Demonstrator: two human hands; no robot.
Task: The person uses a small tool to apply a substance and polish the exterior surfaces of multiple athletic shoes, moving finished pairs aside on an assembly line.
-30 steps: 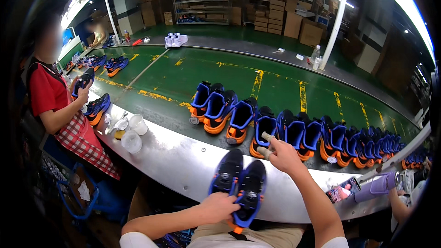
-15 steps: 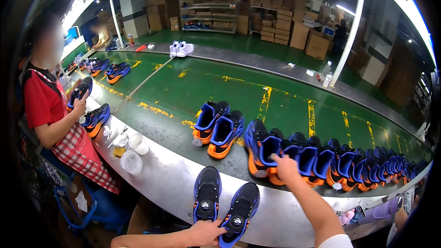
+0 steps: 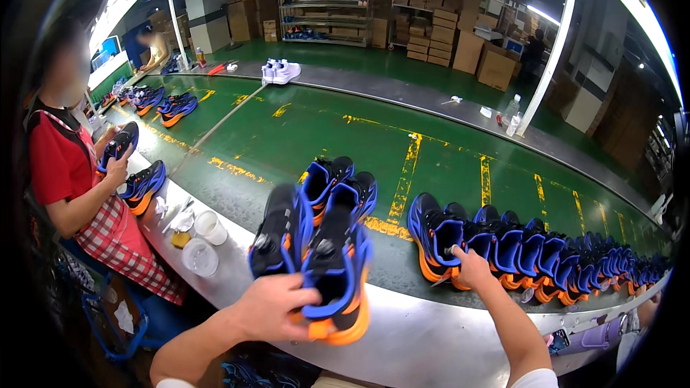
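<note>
The left hand (image 3: pixel 277 309) closes its grip around the heels of a pair of blue-and-orange sneakers (image 3: pixel 316 262), held together so both lift as one above the steel worktop (image 3: pixel 424 330) rim. At three o'clock, the right hand (image 3: pixel 471 266) pinches a sneaker (image 3: pixel 438 241) heading the row on the green conveyor belt (image 3: pixel 323 129).

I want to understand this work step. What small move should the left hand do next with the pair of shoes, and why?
Probably lower the pair of blue-and-orange shoes onto the green belt. The left hand holds them above the belt's metal edge, and open belt lies just ahead, left of the row where the right hand rests.
</note>
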